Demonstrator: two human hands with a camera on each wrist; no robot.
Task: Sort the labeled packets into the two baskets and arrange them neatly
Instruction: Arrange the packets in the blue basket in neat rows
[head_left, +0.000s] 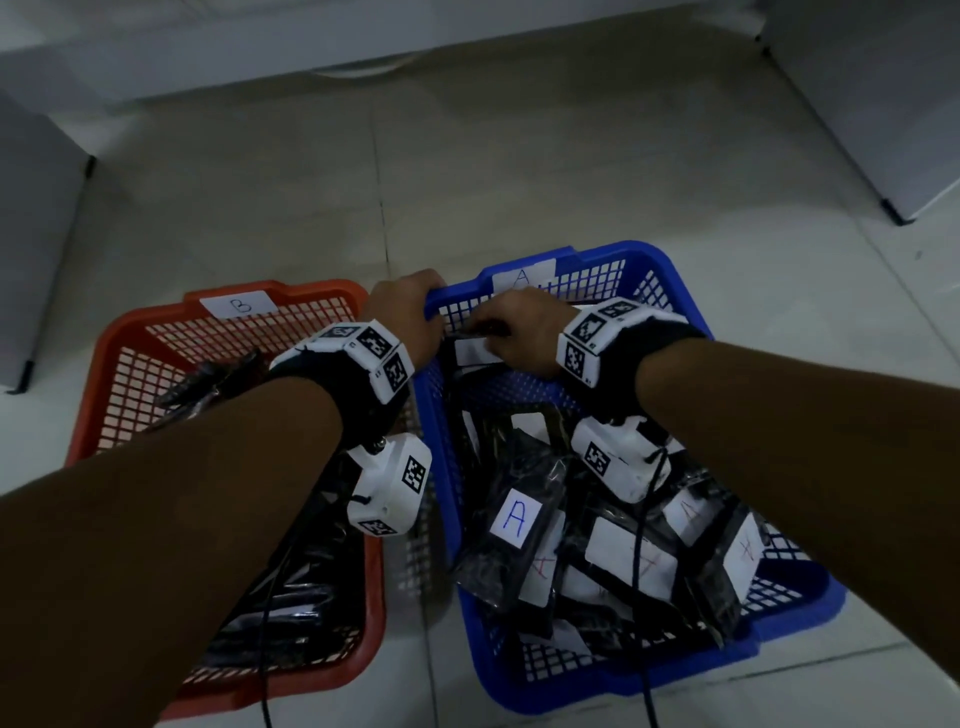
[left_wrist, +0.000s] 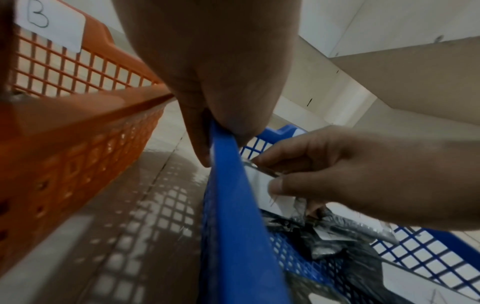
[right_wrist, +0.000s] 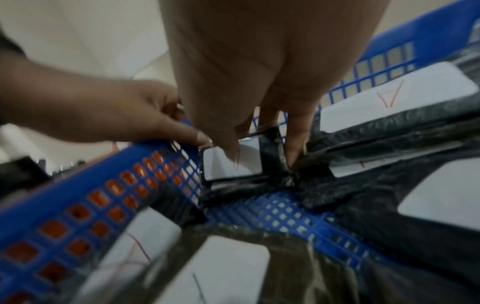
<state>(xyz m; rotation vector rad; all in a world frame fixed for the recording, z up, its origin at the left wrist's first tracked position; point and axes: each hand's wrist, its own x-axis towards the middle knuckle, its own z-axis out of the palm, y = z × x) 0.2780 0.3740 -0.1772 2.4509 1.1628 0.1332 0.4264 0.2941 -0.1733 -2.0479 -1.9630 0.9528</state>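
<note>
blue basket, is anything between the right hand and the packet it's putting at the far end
Nothing visible. The right hand already pinches the packet by its top edge, standing it against the far left corner of the blue basket. The left hand grips the rim beside it, not in the way.

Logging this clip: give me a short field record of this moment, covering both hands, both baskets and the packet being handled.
left hand: grips the rim of the blue basket at its far left corner
right hand: pinches a black packet with a white label, standing it against the far wall inside the blue basket
blue basket: tagged A; holds many black packets, several labelled A, lying loosely
red basket: tagged B; holds black packets, labels not readable
floor: light tiles
</note>
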